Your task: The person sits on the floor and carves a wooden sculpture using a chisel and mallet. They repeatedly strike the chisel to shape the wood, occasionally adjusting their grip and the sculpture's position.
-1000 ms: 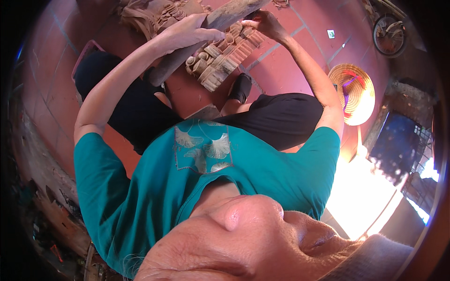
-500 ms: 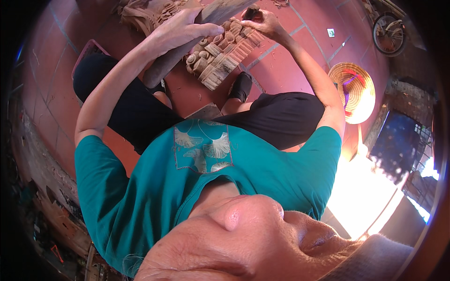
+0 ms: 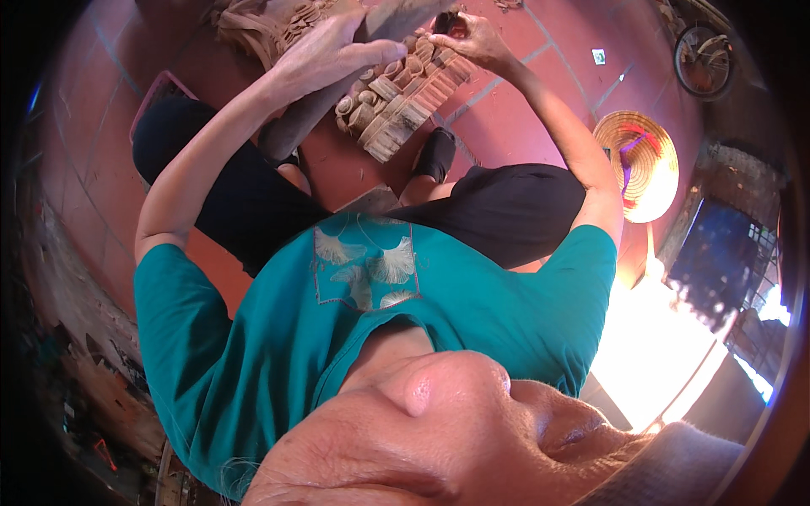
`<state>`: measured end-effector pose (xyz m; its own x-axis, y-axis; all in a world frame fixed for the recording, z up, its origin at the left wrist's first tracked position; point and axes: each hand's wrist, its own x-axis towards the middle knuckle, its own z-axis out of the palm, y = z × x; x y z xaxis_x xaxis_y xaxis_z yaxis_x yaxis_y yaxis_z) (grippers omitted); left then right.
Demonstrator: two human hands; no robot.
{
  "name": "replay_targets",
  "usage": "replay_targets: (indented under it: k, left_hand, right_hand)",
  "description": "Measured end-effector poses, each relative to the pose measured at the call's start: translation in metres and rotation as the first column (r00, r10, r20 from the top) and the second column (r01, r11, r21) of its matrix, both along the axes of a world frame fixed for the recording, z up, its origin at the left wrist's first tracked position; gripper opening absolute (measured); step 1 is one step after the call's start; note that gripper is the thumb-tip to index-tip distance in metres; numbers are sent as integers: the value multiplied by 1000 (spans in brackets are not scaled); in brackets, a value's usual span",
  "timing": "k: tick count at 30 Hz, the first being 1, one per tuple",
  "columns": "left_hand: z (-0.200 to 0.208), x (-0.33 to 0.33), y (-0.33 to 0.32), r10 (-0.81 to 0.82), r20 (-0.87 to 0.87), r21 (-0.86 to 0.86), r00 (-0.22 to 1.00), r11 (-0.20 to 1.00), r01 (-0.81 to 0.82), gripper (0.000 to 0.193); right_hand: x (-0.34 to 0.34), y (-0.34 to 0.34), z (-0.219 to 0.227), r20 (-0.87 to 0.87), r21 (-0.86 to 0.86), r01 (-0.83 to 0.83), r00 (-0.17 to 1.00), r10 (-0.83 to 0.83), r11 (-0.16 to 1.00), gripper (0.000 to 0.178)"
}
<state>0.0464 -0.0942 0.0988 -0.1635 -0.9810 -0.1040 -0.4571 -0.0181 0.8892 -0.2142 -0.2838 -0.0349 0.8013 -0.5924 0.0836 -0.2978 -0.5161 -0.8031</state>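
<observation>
My left hand (image 3: 316, 63) is closed around a long, dark, weathered wooden bar (image 3: 308, 115), its thumb lying across the wood. The bar runs slanting from beside my left knee up past the top edge. Farther right, my right hand (image 3: 474, 42) pinches a small dark object with a red part (image 3: 456, 28); its kind does not show. Below and between the hands lies a carved wooden piece (image 3: 392, 118) with rounded knobs and a row of ridged blocks along one side. The far end of the bar partly covers it.
Another carved wooden piece (image 3: 253, 34) lies at the far left. My legs in black trousers (image 3: 515, 198) are bent around the work on the red tiled floor (image 3: 506, 114). A woven straw hat (image 3: 650, 169) sits at the right, with a wheel (image 3: 703, 61) farther back.
My right hand has shifted slightly left, and the red part of the object in it shows more. The far end of the bar has moved a little and looks blurred.
</observation>
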Motion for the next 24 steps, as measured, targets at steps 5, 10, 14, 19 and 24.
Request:
replay_targets:
  k: [5,10,14,19,24]
  left_hand:
    - [-21,6,-11,-30,-4,0,1000,1000,30,59]
    - [-16,7,-9,-21,-110,164,994,986,39,66]
    - [-21,13,-4,-1,-128,130,992,991,18,69]
    - [-15,13,0,17,-114,134,993,991,-2,69]
    - [8,7,14,46,-134,56,990,998,-39,63]
  right_hand:
    - [2,10,14,-162,-53,99,981,-106,994,40]
    - [-12,-4,5,-156,54,148,978,-138,988,27]
    - [-12,1,7,-107,53,118,988,-112,992,31]
    - [-1,17,7,14,-77,32,999,-31,997,38]
    - [5,14,8,5,-196,-47,999,49,979,44]
